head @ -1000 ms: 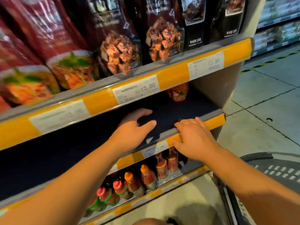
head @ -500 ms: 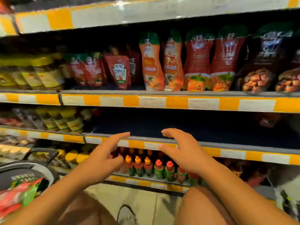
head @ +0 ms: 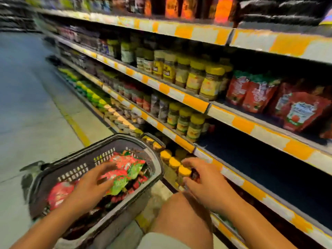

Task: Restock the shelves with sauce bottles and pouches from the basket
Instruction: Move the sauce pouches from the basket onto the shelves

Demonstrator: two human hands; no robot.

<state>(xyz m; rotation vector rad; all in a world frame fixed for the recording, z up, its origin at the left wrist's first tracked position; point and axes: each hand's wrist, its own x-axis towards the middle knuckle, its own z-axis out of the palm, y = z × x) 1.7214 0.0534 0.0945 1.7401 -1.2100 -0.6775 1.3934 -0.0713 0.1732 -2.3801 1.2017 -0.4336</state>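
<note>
A dark grey shopping basket (head: 154,159) stands on the floor at lower left, filled with red and green sauce pouches (head: 125,168). My left hand (head: 89,187) hovers over the pouches with fingers spread and holds nothing. My right hand (head: 203,180) hangs to the right of the basket, in front of the lower shelf, fingers loosely curled and empty. The dark shelf (head: 269,168) to the right of my right hand has a bare stretch. Red ketchup pouches (head: 298,112) stand on the shelf above it.
Jars with yellow lids (head: 195,78) fill the shelves at centre. Yellow-capped bottles (head: 174,162) stand on the lowest shelf beside the basket. My bent knee (head: 179,212) is between basket and shelf. The aisle floor (head: 27,105) stretches away on the left. The frame is blurred.
My view swung left and down from the shelf to the basket. Both hands left the shelf edge; the left hand dropped over the pouches in the basket, the right lowered beside it.
</note>
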